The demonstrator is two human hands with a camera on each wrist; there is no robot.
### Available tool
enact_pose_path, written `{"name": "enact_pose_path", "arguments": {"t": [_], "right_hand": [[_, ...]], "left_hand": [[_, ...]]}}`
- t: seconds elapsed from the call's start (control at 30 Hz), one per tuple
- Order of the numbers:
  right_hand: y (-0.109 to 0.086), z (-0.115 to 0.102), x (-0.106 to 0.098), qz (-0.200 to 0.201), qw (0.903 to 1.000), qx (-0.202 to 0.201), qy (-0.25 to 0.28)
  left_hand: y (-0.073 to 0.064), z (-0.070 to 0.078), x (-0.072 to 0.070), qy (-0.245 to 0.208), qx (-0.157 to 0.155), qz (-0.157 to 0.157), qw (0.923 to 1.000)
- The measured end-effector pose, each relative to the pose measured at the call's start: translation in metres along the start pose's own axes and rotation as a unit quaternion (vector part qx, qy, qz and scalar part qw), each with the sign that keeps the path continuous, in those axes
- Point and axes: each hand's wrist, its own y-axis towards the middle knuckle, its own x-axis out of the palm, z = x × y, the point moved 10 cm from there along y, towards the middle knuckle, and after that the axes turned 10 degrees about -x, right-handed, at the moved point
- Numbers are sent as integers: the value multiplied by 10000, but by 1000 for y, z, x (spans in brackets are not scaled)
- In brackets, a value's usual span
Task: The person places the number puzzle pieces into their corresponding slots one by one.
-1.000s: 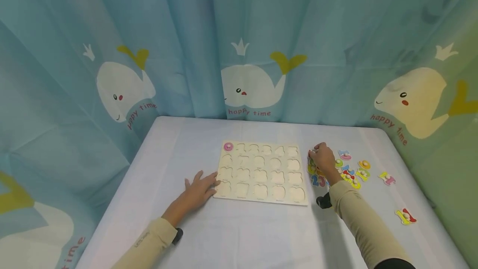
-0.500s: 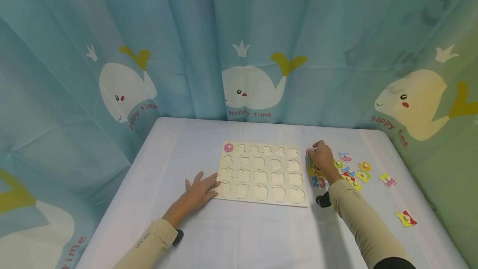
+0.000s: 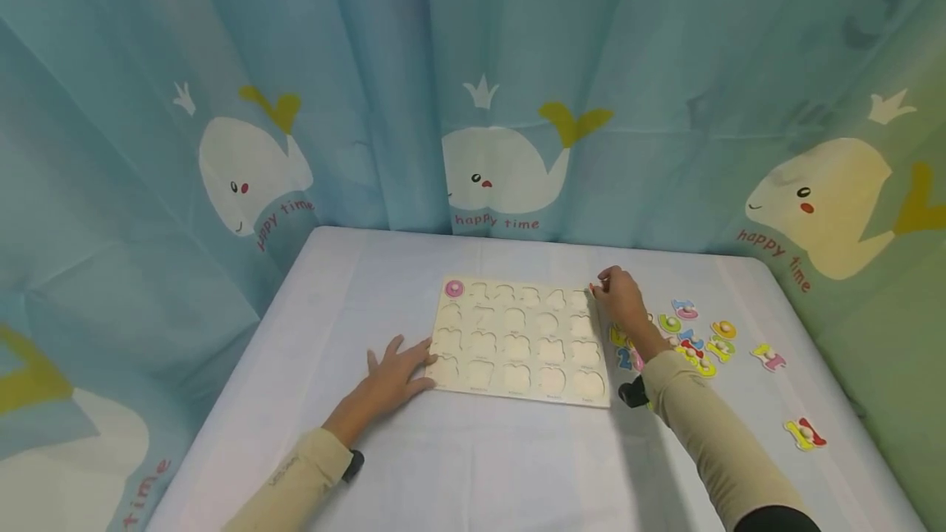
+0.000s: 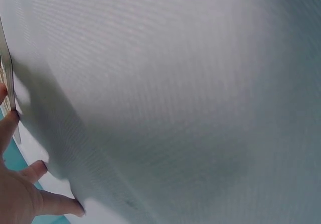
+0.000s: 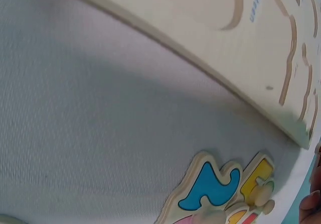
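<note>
A pale wooden number puzzle board [image 3: 497,323] with rows of cut-out recesses lies mid-table. One round pink piece [image 3: 454,289] with a knob sits in its far left recess. My left hand [image 3: 395,376] rests beside the board, fingers spread, fingertips touching its left edge; the left wrist view [image 4: 20,194] shows part of that hand. At the board's far right corner, my right hand [image 3: 622,302] pinches a small puzzle piece [image 3: 591,289]. Only a red bit of it shows; the fingers hide the rest. In the right wrist view, only fingertips [image 5: 313,199] appear at the edge.
Several knobbed number pieces [image 3: 695,351] lie loosely piled right of the board, partly under my right forearm. A blue-and-pink number piece [image 5: 210,186] lies near the board's edge. Farther right are a pink-and-yellow piece [image 3: 769,357] and a red-and-yellow piece [image 3: 805,434]. A curtain [image 3: 384,105] hangs behind the table.
My right hand has moved left from the pile to the board's far right corner, carrying the small puzzle piece. My left hand has stayed at the board's left edge.
</note>
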Motion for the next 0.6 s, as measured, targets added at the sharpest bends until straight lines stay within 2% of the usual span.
{"name": "enact_pose_path", "arguments": {"t": [0.23,0.47,0.6], "right_hand": [[9,-17,14,-290,9992,-240,125],[17,-29,41,-747,9962,-431,108],[18,-38,52,-863,9951,-471,107]], "left_hand": [[2,0,-3,35,-45,11,10000],[2,-3,0,2,-80,-61,9999],[3,-2,0,-46,-72,-90,9999]]}}
